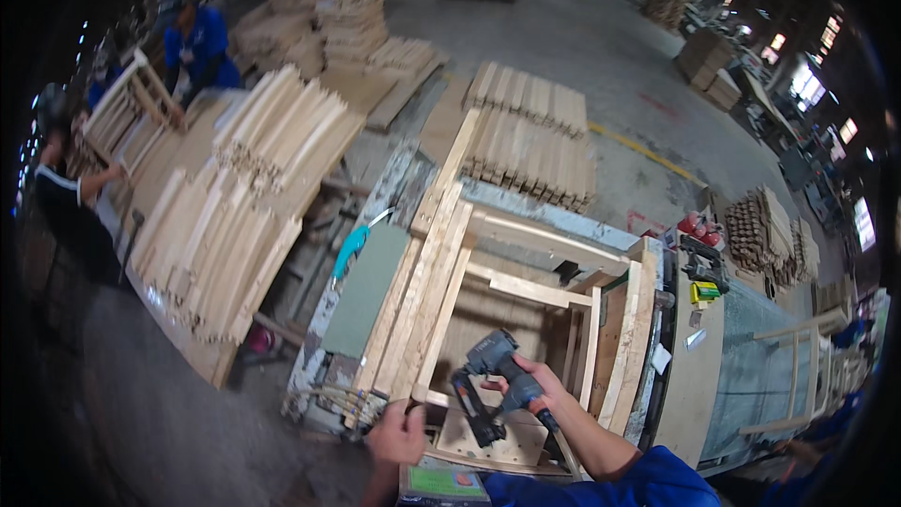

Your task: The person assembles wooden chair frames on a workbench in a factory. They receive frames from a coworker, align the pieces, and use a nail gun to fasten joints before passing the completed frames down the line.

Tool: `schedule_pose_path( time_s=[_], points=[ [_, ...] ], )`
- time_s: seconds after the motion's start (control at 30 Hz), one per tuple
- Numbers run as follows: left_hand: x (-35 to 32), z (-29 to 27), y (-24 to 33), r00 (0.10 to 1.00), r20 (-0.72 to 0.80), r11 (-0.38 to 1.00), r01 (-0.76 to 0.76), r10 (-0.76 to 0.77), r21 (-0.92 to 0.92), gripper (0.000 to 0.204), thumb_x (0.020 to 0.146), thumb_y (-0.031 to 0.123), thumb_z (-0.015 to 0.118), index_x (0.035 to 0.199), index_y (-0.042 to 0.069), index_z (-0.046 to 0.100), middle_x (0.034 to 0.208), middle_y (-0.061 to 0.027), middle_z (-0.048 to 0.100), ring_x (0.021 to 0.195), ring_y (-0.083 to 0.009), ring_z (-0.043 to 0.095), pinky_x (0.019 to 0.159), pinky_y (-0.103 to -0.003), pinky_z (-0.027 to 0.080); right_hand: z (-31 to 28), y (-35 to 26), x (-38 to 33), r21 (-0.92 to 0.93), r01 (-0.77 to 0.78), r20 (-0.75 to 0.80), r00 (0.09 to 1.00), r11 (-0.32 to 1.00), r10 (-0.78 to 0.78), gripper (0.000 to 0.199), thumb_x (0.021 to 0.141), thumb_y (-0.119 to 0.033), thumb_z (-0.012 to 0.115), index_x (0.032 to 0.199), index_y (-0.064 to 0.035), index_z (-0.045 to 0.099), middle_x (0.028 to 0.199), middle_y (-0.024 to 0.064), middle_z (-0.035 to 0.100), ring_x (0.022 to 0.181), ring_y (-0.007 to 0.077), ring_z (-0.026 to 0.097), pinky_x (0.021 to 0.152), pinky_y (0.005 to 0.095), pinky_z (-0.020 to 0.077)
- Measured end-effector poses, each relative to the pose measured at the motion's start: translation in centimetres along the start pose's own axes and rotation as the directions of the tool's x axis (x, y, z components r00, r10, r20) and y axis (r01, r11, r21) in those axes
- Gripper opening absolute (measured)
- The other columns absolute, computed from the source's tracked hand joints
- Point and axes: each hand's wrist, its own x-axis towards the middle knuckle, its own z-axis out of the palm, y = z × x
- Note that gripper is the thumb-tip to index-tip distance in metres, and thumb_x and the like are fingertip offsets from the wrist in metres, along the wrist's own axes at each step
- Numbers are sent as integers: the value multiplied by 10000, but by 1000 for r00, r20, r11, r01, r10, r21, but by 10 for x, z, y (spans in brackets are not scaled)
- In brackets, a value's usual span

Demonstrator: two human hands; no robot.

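Note:
My right hand (pixel 533 383) is closed around the handle of a grey and black nail gun (pixel 494 357), held over a pale wooden frame (pixel 441 300). A hose fitting shows at the lower end of its handle. My left hand (pixel 399 434) is at the frame's near left corner with its fingers curled. Whatever it may grip there is too small or hidden to make out. Inside the frame, wooden rails (pixel 530 289) cross above a board with small holes (pixel 497 439).
A teal-handled tool (pixel 351 252) lies beside a grey-green pad (pixel 368 291) on the left. Stacked wooden slats (pixel 530 131) stand beyond the frame. Further left, people (pixel 199 42) work around a table of slats (pixel 272 131). A yellow-green box (pixel 704 292) sits at right.

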Motion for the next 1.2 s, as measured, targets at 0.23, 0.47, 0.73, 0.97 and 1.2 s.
schedule_pose_path(
  time_s=[0.23, 0.47, 0.73, 0.97, 1.2],
  points=[
    [7, -42, -42, 729, -269, 673, -337, 629, 659, 468, 947, 229, 620, 1319, -49, 567, 1392, -260, 528, 1420, -504, 372, 1199, -618, 252, -4, 53, -138, -487, 509, -43, 798, 710, -601, 355, 1007, -301, 686, 1213, -24, 604, 901, 113, 681, 681, 229, 740, 582, 353, 636],
    [14, -24, -23, 636, -144, 545, -496, 758, 676, 476, 912, 167, 687, 1322, -46, 573, 1393, -269, 522, 1440, -512, 354, 1211, -629, 243, -63, 113, -246, -970, 206, 161, 153, -127, -975, 544, 891, -221, 749, 1345, 29, 583, 1122, 214, 679, 972, 328, 713, 845, 398, 577],
    [57, 69, 55, 650, 264, 375, -671, 713, 639, 615, 823, 249, 774, 1335, -23, 569, 1572, -331, 345, 1532, -536, 155, 1279, -616, 54, -166, 85, -337, -853, -500, 272, -182, -149, -945, 608, 880, -186, 713, 1403, 23, 486, 1466, 255, 451, 1072, 479, 660, 935, 527, 559],
    [82, 103, 81, 727, 526, -11, -581, 441, 814, 838, 933, 457, 639, 1546, -61, 396, 1667, -329, 221, 1573, -493, 113, 1257, -655, -7, -240, 50, -377, -830, -556, 86, -196, 38, -977, 592, 870, -160, 687, 1381, 46, 468, 1501, 260, 398, 1041, 490, 666, 911, 558, 557],
    [86, 108, 65, 782, 523, -345, -415, 338, 842, 643, 1027, 349, 481, 1541, -32, 418, 1608, -359, 325, 1552, -496, 202, 1265, -642, 18, -166, 38, -254, -889, -404, 314, -192, -216, -930, 529, 920, -236, 641, 1379, 7, 540, 1390, 262, 538, 1218, 418, 592, 997, 520, 511]
  ],
)
